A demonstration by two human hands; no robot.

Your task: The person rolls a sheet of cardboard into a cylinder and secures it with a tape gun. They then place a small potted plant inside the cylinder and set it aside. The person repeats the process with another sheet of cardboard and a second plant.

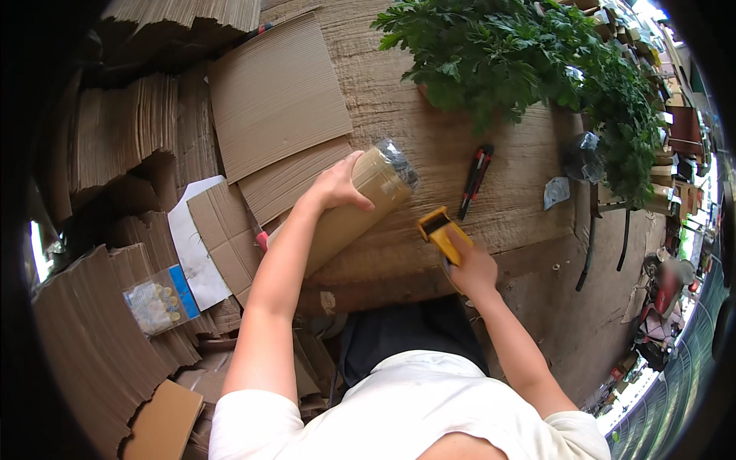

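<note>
White shirt [383, 406] nearest, dark trousers [414, 333] just beyond, then the wooden tabletop [441, 142]. On that tabletop, left of the middle, a long brown cardboard package [337, 228], long axis slanting from near left to far right. Left hand [343, 186] laid over the package near its far-right end, thumb spread well apart from the fingers; cannot tell how firmly the fingertips press along the left side. Right hand [473, 270] wrapped round what looks like a yellow tape dispenser [446, 236], held right of the package and apart from it, head turned far and left. Between dispenser head and package end, a short stretch of wood; left hand the nearer, already touching.

Far-right end of the package sheathed in shiny clear film, greyish beneath, contents hidden. Far left, on stacked cardboard [92, 345], a clear packet [159, 300] with a blue strip, pale pieces with yellowish round ends inside. Beyond the dispenser, a red-and-black utility knife [475, 182]; farther right, beside a leafy plant [498, 65], a dark bundle of crumpled plastic [583, 159], cannot tell holding what.
</note>
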